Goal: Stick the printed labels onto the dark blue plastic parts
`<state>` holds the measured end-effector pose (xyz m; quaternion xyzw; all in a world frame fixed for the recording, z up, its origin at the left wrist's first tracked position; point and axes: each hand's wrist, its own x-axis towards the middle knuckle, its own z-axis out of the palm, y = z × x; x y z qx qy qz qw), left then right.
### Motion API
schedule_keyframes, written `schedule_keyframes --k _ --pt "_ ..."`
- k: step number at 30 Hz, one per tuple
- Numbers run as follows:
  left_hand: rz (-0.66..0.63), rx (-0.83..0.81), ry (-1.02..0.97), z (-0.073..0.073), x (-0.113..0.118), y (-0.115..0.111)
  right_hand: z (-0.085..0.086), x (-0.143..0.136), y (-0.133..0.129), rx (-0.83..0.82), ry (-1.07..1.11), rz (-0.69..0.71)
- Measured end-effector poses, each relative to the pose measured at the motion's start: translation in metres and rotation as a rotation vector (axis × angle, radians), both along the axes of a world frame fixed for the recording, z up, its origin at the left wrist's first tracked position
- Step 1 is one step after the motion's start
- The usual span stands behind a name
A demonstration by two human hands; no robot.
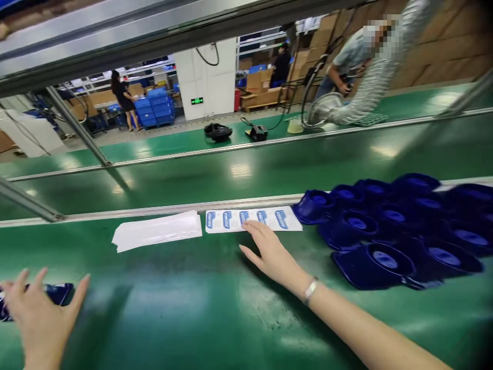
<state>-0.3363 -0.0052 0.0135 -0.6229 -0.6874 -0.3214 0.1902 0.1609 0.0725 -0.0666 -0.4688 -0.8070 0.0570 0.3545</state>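
My right hand reaches to a white sheet of blue-printed labels, its fingertips over the sheet's lower edge, thumb apart and fingers stretched. Left of that sheet lies a stack of blank white paper strips. At the far left my left hand is spread above a dark, flat, shiny item; the hand partly hides it, and I cannot tell whether they touch. To the right of my right hand stand several dark blue plastic parts, each with a round disc in its middle.
A metal rail borders the green work surface. Beyond it, a black strap-like object, a small black device and a ribbed silver duct sit on another green surface. Several people and blue bins are in the background.
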Motion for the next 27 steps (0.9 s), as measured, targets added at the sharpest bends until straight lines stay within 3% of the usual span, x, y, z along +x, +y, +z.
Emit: schedule_keyframes --k 1,4,7,11,15,22,27 --pt "-0.055 0.072 0.067 -0.004 0.024 0.009 0.0 0.005 0.015 0.024 -0.122 -0.029" --pt "-0.3 -0.026 0.264 -0.018 0.094 0.041 -0.006 0.018 0.053 0.03 -0.219 -0.047" --pt "-0.424 -0.183 0.342 -0.032 0.133 0.086 -0.012 0.026 0.067 0.056 -0.285 0.008" --pt "-0.51 -0.378 0.296 -0.045 0.129 0.148 -0.017 0.029 0.059 0.129 -0.357 0.072" --pt "-0.574 -0.468 0.296 -0.05 0.112 0.185 -0.017 0.026 0.053 0.176 -0.398 0.086" --pt "-0.666 -0.459 0.238 -0.05 0.106 0.208 -0.009 0.024 0.052 0.185 -0.401 0.08" --pt "-0.657 -0.364 0.093 -0.047 0.115 0.194 -0.009 0.027 0.056 0.208 -0.336 0.097"
